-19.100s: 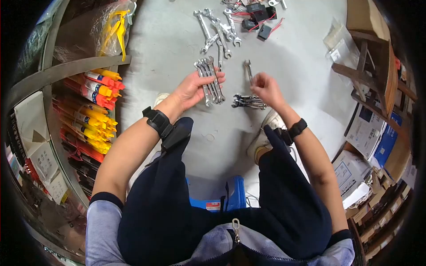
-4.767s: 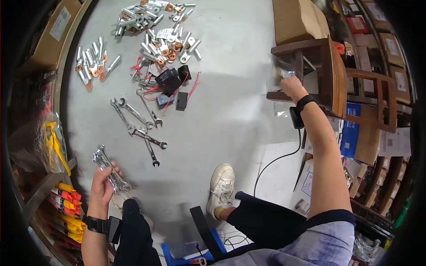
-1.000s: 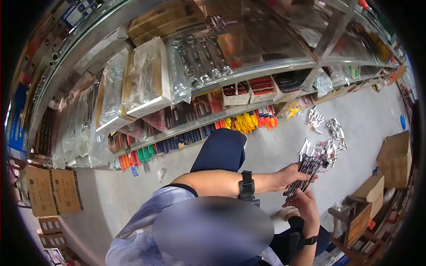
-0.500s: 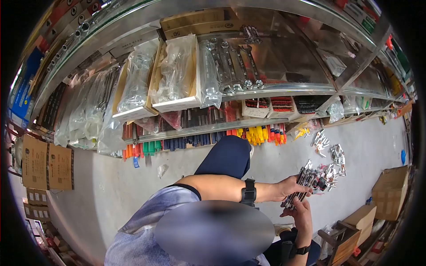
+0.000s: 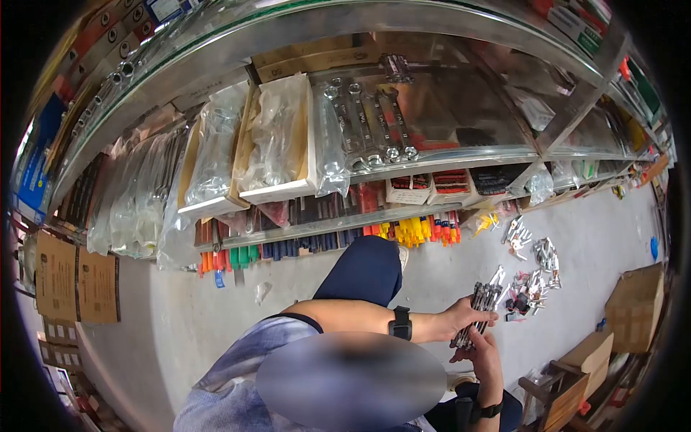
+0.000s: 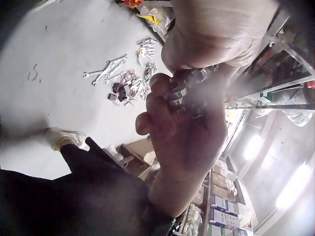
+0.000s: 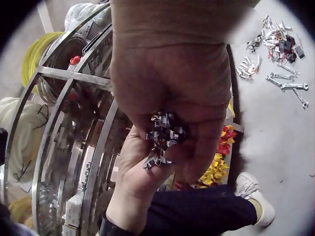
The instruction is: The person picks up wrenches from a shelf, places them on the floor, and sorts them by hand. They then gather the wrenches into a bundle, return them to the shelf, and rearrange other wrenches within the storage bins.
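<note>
A bundle of metal combination wrenches is held between both hands, in front of the body and above the floor. My left hand grips it around the middle, with the thumb across the wrenches. Fingers of my right hand curl round the lower end. In the right wrist view the clustered wrench ends show between the right hand and the left hand. Most of the bundle is hidden by the hands in the left wrist view.
A metal shelf ahead carries a row of wrenches and white boxes of bagged tools. On the floor lie loose wrenches, metal lugs and black parts with red wires. A wooden stool stands at right.
Earlier the left hand held wrenches over the floor, and the right later reached to the stool. Now both hands hold the bundle, and the head view has turned to the shelf.
</note>
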### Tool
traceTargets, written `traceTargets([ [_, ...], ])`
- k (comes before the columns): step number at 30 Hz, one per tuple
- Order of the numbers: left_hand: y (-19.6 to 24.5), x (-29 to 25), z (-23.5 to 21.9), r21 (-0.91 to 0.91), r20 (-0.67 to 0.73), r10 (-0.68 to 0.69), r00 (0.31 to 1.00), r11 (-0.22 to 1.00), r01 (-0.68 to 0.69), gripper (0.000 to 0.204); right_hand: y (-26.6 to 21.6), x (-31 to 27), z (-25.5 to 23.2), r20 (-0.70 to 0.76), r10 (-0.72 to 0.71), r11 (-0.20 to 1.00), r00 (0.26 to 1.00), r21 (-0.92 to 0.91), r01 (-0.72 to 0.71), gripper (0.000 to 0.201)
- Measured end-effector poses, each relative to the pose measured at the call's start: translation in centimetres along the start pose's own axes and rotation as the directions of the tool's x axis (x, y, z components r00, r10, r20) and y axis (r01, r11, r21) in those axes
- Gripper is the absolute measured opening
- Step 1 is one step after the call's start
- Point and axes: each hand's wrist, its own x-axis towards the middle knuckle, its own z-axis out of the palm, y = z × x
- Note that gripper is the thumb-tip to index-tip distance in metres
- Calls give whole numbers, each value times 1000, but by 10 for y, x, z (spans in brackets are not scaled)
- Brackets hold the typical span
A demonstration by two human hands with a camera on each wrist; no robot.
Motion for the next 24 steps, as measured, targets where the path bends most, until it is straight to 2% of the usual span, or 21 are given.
traceTargets([
  [5, 4, -1, 3, -19, 10, 6, 1000, 1000, -6, 28, -1, 0, 4, -64, -9, 999, 998, -54, 5, 30],
  [11, 14, -2, 10, -118, 42, 39, 998, 992, -33, 22, -7, -1, 1, -33, -142, 982, 989, -127, 137, 33],
  [13, 15, 0, 13, -272, 90, 40, 995, 962, -14, 20, -22, -13, 6, -33, -168, 976, 985, -147, 162, 37],
  [15, 20, -3, 13, -295, 140, 54, 989, 956, -10, 20, -30, -21, 0, -88, -190, 956, 978, -242, 164, 39],
  [17, 20, -3, 15, -364, 127, 95, 987, 931, -43, 21, -37, -28, -19, -175, -272, 860, 946, -485, 158, 28],
  [20, 28, -8, 15, -388, 121, 82, 989, 921, -29, 21, -82, -45, 6, -207, -451, 671, 868, -720, 176, 26],
  [21, 31, -11, 15, -375, 131, 91, 987, 926, -36, 22, -94, -47, 12, -168, -528, 577, 833, -791, 206, 22],
  [23, 34, -15, 17, -382, 122, 87, 989, 924, -35, 21, -130, -51, 37, -53, -561, 357, 826, -916, 184, 18],
  [24, 31, -12, 16, -398, 121, 114, 986, 916, -57, 20, -146, -48, 56, 81, -616, 228, 784, -934, 276, 20],
])
